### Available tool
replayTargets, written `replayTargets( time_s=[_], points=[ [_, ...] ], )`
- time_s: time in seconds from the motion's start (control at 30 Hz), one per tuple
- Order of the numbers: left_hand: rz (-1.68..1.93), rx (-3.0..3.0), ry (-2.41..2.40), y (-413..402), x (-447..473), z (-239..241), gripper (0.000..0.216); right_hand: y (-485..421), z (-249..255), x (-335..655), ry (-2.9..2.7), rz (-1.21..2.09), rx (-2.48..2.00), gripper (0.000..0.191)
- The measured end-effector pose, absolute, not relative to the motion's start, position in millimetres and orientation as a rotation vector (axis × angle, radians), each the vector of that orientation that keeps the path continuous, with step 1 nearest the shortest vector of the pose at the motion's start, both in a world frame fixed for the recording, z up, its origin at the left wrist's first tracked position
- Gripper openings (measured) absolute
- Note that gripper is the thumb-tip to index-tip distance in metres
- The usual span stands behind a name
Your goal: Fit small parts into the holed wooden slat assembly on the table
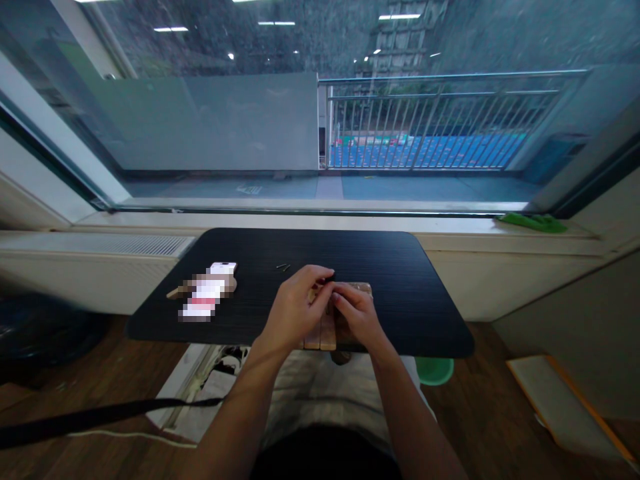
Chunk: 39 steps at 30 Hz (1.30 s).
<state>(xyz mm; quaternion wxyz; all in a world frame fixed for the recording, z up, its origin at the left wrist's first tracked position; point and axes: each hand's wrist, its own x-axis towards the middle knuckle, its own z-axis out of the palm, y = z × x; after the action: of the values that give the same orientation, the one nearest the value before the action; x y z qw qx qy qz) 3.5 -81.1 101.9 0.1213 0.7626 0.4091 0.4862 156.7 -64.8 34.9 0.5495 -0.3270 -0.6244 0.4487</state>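
Note:
Over the near middle of the black table, my left hand (303,301) and my right hand (357,311) meet with their fingertips together. Both are closed in a pinch, and whatever small thing sits between the fingers is hidden. Beneath them lie wooden strips (327,330), side by side and reaching the table's near edge. A wooden crosspiece (366,287) shows at their far end, partly covered by my fingers. Two small dark nails or screws (283,267) lie on the table beyond my left hand.
A phone (223,268), partly blurred out, rests on the table's left side beside a wooden handle (173,293). The black table (400,267) stands against the windowsill, where a green cloth (533,222) lies. Below its right edge is a green basin (436,371).

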Motion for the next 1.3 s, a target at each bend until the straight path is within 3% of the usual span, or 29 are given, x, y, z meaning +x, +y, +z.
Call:
replayTargets(
  time_s=[1.3],
  points=[
    [1.426,2.199,1.236,-82.5,4.7,101.0,0.016,-64.2,34.5,156.6,-1.453,1.084,-0.828,0.021]
  ],
)
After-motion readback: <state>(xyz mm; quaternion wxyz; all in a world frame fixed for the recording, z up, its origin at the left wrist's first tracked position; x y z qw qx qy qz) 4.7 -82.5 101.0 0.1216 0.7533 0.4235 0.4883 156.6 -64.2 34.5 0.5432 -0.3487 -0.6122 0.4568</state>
